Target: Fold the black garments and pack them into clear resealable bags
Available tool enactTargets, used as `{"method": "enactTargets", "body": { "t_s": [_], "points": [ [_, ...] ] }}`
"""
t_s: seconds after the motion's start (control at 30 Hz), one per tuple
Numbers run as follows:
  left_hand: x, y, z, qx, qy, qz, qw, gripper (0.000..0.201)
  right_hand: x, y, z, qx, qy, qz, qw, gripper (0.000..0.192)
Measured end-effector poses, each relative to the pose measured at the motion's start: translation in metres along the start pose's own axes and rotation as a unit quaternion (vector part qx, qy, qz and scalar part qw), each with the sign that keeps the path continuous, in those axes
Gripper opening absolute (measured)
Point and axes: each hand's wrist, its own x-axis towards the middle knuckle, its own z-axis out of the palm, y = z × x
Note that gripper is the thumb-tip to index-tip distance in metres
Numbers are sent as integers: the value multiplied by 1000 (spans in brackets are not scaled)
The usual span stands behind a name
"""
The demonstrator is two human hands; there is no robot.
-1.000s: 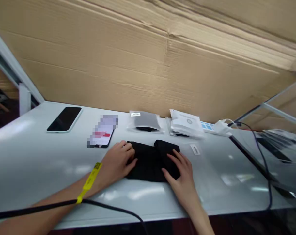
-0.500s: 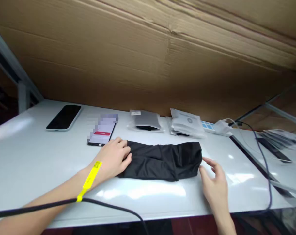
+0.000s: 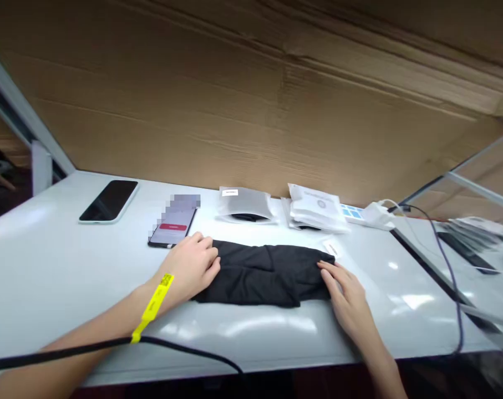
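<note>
A folded strip of black cloth (image 3: 263, 274) lies flat across the white table in front of me. My left hand (image 3: 196, 263) rests on its left end, fingers curled over the fabric. At the opposite end, my right hand (image 3: 346, 288) lies on the cloth with its fingers stretched out and fingertips touching the top near the edge. A small white label (image 3: 331, 249) shows just behind that right end, on what looks like a clear bag whose outline is hard to make out.
Behind the cloth lie a phone with a lit screen (image 3: 174, 224), a dark phone (image 3: 110, 200), a frosted bag (image 3: 246, 204) and stacked white bags (image 3: 315, 208). A charger (image 3: 376, 213) with cables stands right. Cardboard (image 3: 234, 111) walls the back. A yellow-tagged black cable (image 3: 184, 347) crosses my left forearm.
My right hand has moved left onto the cloth. The cloth's raised right end now lies flatter and shorter, uncovering the white label. My left hand has stayed nearly still.
</note>
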Motion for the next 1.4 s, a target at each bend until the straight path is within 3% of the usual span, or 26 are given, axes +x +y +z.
{"method": "enactTargets", "body": {
  "t_s": [0.2,0.37,0.47,0.67,1.0,1.23,1.4],
  "points": [
    [0,1,0,16,-3,-2,1000,31,-6,10,-10,8,44,64,997,63],
    [0,6,-3,-34,51,41,997,24,-11,41,-17,-21,-15,92,995,66],
    [0,9,-4,-80,26,79,993,19,-17,64,-21,-68,-49,76,994,65],
    [-1,9,1,-72,-32,67,995,19,-20,89,-31,-160,-55,97,981,67],
    [0,9,1,-62,-36,67,995,17,-9,95,-40,-215,-55,110,969,67],
    [-1,9,1,-51,-39,61,996,16,-8,90,-51,-241,-74,180,951,70],
    [-3,9,0,-47,-43,64,996,19,-8,92,-55,-246,-61,189,949,69]
  ]
}}
